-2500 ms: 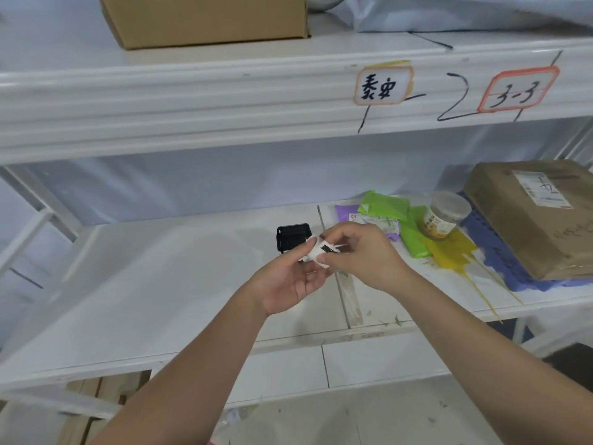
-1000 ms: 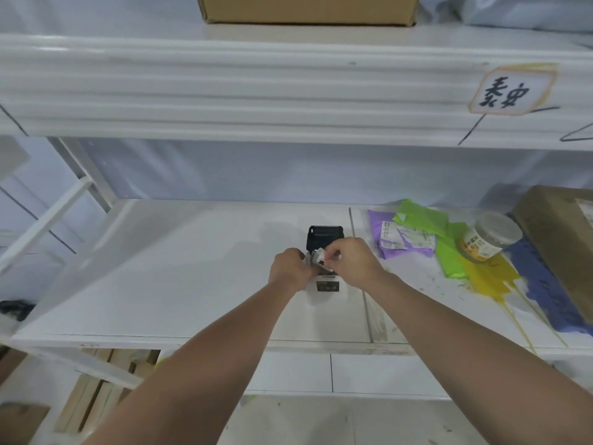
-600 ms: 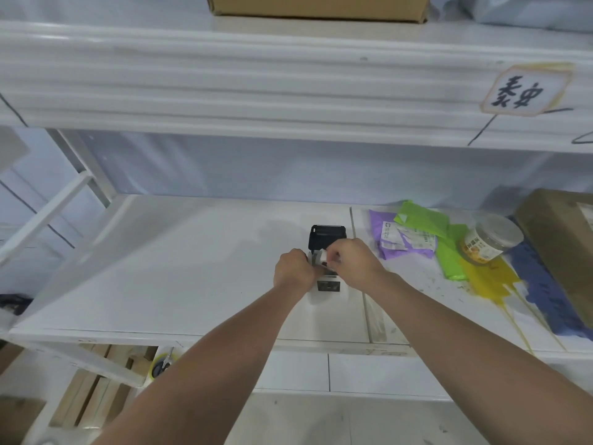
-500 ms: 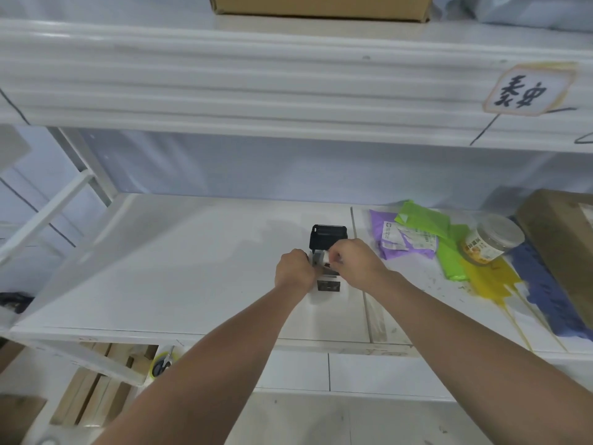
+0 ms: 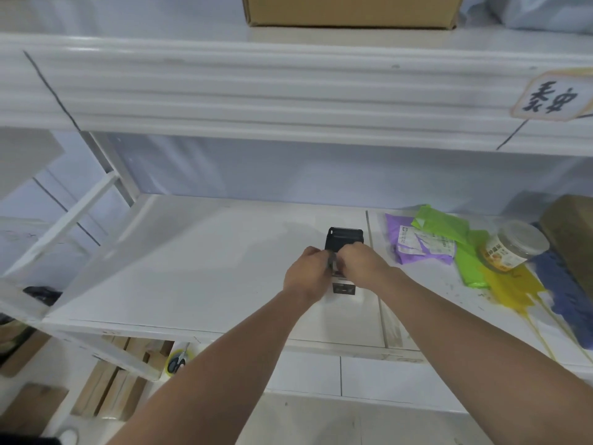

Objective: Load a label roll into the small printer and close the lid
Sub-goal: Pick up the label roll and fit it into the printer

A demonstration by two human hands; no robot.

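The small white printer [image 5: 343,288] stands on the white shelf [image 5: 192,268], with its black lid [image 5: 344,239] raised open behind it. My left hand [image 5: 305,273] is closed against the printer's left side. My right hand [image 5: 361,264] is curled over the open top, fingers pinched down into it. The label roll is almost wholly hidden between my two hands. Only the printer's front face with its dark slot shows below my knuckles.
To the right lie purple [image 5: 417,248] and green [image 5: 449,232] mailer bags, a lidded jar [image 5: 510,248] on yellow and blue bags, and a brown parcel [image 5: 574,239]. An upper shelf beam [image 5: 288,91] runs overhead, carrying a cardboard box [image 5: 346,9]. Scissors [image 5: 178,361] lie below.
Both hands went from holding the roll in the air down onto the printer. In the last half second they have closed tighter over its open top, hiding the roll.
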